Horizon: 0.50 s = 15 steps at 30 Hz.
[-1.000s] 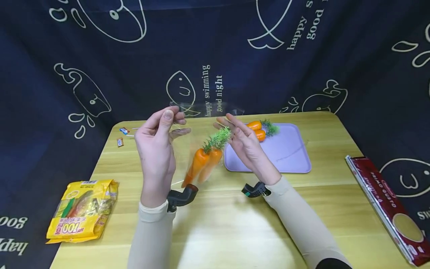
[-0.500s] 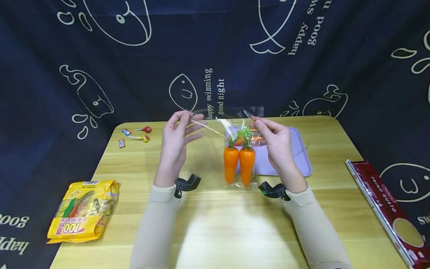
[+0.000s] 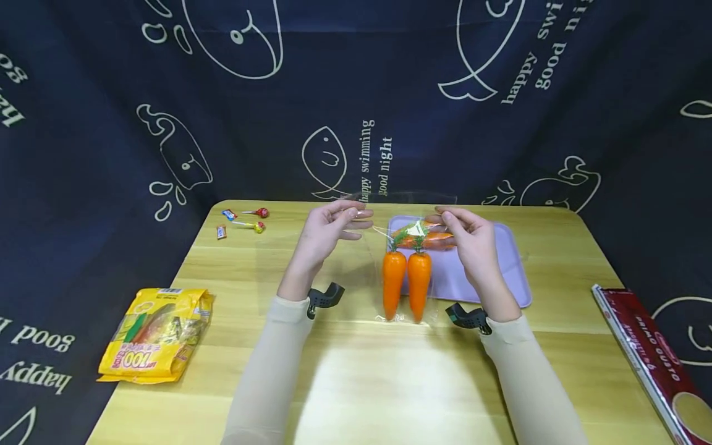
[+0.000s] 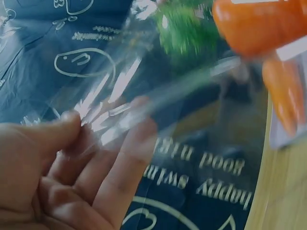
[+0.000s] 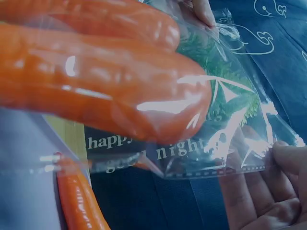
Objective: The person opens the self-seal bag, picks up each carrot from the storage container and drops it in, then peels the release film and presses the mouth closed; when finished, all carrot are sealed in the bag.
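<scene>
A clear bag (image 3: 360,267) is held up between the person's two hands, in front of the purple tray (image 3: 458,278) on the counter (image 3: 562,259), with two upright carrots (image 3: 394,284) showing through its film. The left hand (image 3: 334,230) pinches the film between thumb and fingers; the right hand (image 3: 474,241) pinches its other side near a corner, as the right wrist view shows best. The green tops (image 5: 223,84) point up toward the pinched edge and the orange tips point down. Whether the mouth is parted between the hands, I cannot tell.

The bag looks thin, slick and limp, likely almost weightless by itself and apt to crease, cling or slide out from under a light touch. The carrots look smooth and firm, with bristly, perhaps artificial tops; they are probably light, but their load should still make the film sag and swing. The upper edge and corners are the sensible places to hold, with one layer on each thumb if the mouth needs parting. A palm beneath the tips would ease the pull on the film. A hard tug could tear it.

More carrots (image 3: 439,241) lie on the tray, behind the bag.
</scene>
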Tool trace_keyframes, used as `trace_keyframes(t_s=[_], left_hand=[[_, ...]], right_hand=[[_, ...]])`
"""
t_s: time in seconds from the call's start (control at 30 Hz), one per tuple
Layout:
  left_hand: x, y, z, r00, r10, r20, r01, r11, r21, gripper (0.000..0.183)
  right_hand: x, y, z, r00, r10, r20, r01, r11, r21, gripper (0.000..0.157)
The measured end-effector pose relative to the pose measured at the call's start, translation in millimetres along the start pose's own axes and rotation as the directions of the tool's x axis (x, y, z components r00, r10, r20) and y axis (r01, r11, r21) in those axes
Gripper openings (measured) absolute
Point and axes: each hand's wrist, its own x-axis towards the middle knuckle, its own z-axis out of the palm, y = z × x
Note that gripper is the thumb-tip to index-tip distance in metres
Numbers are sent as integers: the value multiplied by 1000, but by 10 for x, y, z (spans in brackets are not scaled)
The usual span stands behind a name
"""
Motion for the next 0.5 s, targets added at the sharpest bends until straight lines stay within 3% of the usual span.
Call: trace_keyframes(t_s=[0.17, 0.3, 0.5], left_hand=[[40, -15, -32, 997, 58, 53, -63, 994, 94, 26], [40, -22, -56, 991, 103, 90, -113, 988, 104, 24], [-9, -45, -101, 993, 112, 42, -114, 991, 75, 21]], right_hand=[[-61, -55, -111, 999, -42, -7, 40, 983, -179, 38], [-89, -81, -131, 996, -87, -4, 82, 951, -298, 33], [-90, -69, -64, 989, -119, 83, 135, 961, -242, 29]])
